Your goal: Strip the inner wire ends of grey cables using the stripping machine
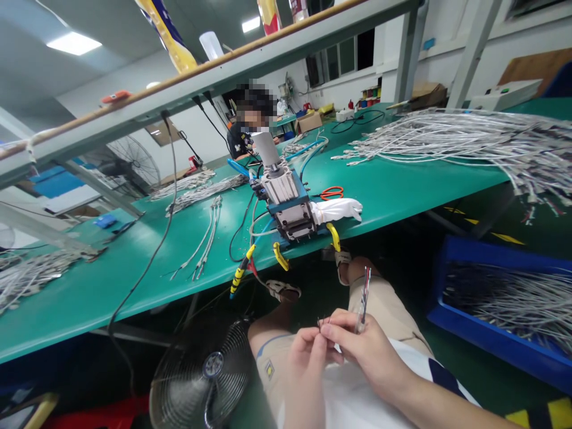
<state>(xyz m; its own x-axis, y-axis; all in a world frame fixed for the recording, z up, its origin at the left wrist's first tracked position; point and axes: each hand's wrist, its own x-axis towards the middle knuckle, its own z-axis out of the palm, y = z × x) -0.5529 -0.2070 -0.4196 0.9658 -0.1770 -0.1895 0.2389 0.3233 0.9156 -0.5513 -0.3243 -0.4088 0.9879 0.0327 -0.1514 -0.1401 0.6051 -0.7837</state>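
Fingertips together, the left hand [309,353] and right hand [367,347] pinched thin wires [319,323], apparently separating them; the next move seemingly demanded precision.

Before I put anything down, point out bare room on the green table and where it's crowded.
Bare patches of the green table: right of the white glove, in front of the large cable pile; and between the left cable heap and the hanging cord. Crowded: around the metal press and beneath that pile.
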